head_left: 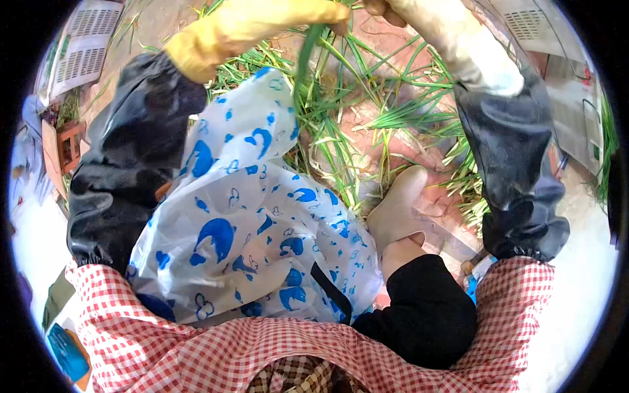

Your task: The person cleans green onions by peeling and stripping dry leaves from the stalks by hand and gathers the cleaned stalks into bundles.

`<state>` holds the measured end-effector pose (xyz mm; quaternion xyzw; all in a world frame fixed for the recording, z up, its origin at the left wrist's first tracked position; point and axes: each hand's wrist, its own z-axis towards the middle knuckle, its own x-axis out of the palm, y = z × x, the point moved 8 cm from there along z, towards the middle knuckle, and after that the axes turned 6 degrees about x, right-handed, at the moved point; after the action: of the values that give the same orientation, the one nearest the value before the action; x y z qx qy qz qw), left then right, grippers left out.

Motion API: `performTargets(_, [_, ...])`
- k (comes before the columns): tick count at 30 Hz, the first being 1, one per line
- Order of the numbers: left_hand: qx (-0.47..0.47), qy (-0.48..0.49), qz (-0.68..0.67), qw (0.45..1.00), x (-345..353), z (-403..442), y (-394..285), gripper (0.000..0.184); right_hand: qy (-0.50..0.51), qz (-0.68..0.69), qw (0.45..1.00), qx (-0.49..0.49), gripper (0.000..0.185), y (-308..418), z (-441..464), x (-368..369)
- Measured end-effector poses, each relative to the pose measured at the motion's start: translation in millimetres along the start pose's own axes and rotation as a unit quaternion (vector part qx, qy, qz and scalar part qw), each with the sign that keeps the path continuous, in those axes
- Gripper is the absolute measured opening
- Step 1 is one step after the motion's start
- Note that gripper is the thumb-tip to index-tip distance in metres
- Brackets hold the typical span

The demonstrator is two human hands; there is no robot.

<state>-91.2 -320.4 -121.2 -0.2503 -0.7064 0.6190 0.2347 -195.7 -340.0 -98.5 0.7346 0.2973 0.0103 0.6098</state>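
Note:
At the top edge, my left hand [325, 12], in a yellow glove, closes around long green leaves [309, 56] that hang below it. Close by on the right is my right hand [395, 12], in a pale glove with brownish fingertips. Its fingers are curled and partly cut off by the frame, so what they hold is hidden. Loose green stalks and leaves [406, 114] lie scattered on the reddish floor under both hands. Black sleeve covers reach from the gloves up both forearms.
A white plastic apron with blue prints [255, 223] covers my lap and left leg. My pale boot [400, 200] stands among the stalks. White slotted plastic crates [82, 49] are at the upper left, with another pale crate [524, 23] at the upper right.

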Motion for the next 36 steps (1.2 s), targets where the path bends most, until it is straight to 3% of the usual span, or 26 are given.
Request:
performTargets(2, [0.013,-0.036,0.086,0.996,-9,-7,-6,0.032,0.062,0.138,0.988,0.031,0.016,-23,15,13])
performTargets(4, [-0.015,0.000,0.126,0.992,-29,-9,12,0.033,0.056,0.120,0.988,0.084,0.015,-21,11,18])
performTargets(5, [-0.011,0.021,0.042,0.999,-36,-14,16,0.029,0.061,0.110,0.990,0.066,0.015,-22,13,20])
performTargets(6, [-0.044,0.004,0.161,0.986,-45,-17,7,0.025,0.066,0.099,0.992,0.047,0.015,-23,16,22])
performTargets(7, [-0.048,-0.013,0.196,0.979,-60,-22,8,0.022,0.081,0.099,0.991,-0.048,0.014,-25,28,24])
performTargets(8, [-0.052,-0.029,0.232,0.971,-80,-29,10,0.020,0.085,0.101,0.990,-0.050,0.014,-43,31,21])
performTargets(9, [-0.078,-0.152,0.269,0.948,-119,-39,14,0.020,-0.096,-0.141,0.981,-0.093,0.013,-48,28,-2])
performTargets(10, [-0.101,-0.273,0.301,0.908,-160,-56,17,0.021,-0.179,-0.315,0.927,-0.100,0.013,-52,24,1])
performTargets(11, [0.055,-0.318,0.243,0.915,-182,-69,6,0.020,-0.265,-0.472,0.837,-0.085,0.013,-56,20,3])
performTargets(12, [0.078,-0.376,0.266,0.884,-206,-82,1,0.019,-0.262,-0.566,0.781,-0.038,0.014,-75,20,18])
performTargets(13, [0.099,-0.383,0.268,0.879,-215,-86,-3,0.019,-0.162,-0.498,0.848,-0.077,0.012,-110,29,51])
performTargets(15, [0.120,-0.393,0.268,0.872,-215,-94,-2,0.019,-0.018,-0.356,0.894,-0.272,0.015,-137,-16,142])
performTargets(17, [0.069,-0.403,0.350,0.843,-191,-91,6,0.022,0.126,-0.448,0.849,-0.250,0.012,-180,-46,230])
performTargets(18, [0.038,-0.421,0.316,0.850,-180,-87,13,0.019,0.175,-0.474,0.831,-0.231,0.012,-187,-52,248])
performTargets(20, [0.009,-0.407,0.305,0.861,-196,-92,36,0.017,0.192,-0.447,0.849,-0.208,0.009,-199,-43,233])
performTargets(21, [-0.021,-0.391,0.291,0.873,-207,-98,58,0.015,0.209,-0.438,0.870,-0.093,0.008,-184,-29,210])
performTargets(22, [-0.051,-0.373,0.277,0.884,-205,-97,69,0.014,0.070,-0.293,0.946,-0.123,0.012,-166,-21,172])
performTargets(23, [-0.028,-0.364,0.188,0.912,-197,-94,78,0.015,0.014,-0.188,0.980,-0.068,0.013,-167,-13,141])
performTargets(24, [-0.060,-0.356,0.209,0.909,-161,-82,56,0.015,-0.047,-0.081,0.995,-0.020,0.014,-157,-6,106])
performTargets(25, [-0.086,-0.345,0.158,0.921,-161,-80,67,0.017,-0.061,-0.088,0.994,-0.035,0.014,-148,-2,91])
performTargets(26, [-0.118,-0.299,0.129,0.938,-160,-73,80,0.022,-0.051,0.089,0.994,0.045,0.016,-155,3,78])
performTargets(27, [-0.090,-0.274,0.096,0.953,-135,-65,68,0.031,-0.034,0.264,0.956,0.121,0.019,-161,3,73])
performTargets(30, [-0.126,-0.191,-0.003,0.974,-76,-40,62,0.044,-0.003,0.310,0.935,0.173,0.018,-133,-9,73])
performTargets(34, [-0.150,-0.167,-0.027,0.974,-39,-21,75,0.032,0.077,0.360,0.904,0.216,0.022,-119,-19,91])
performTargets(36, [-0.144,-0.195,-0.050,0.969,-28,-15,75,0.025,0.063,0.311,0.923,0.219,0.028,-120,-21,82])
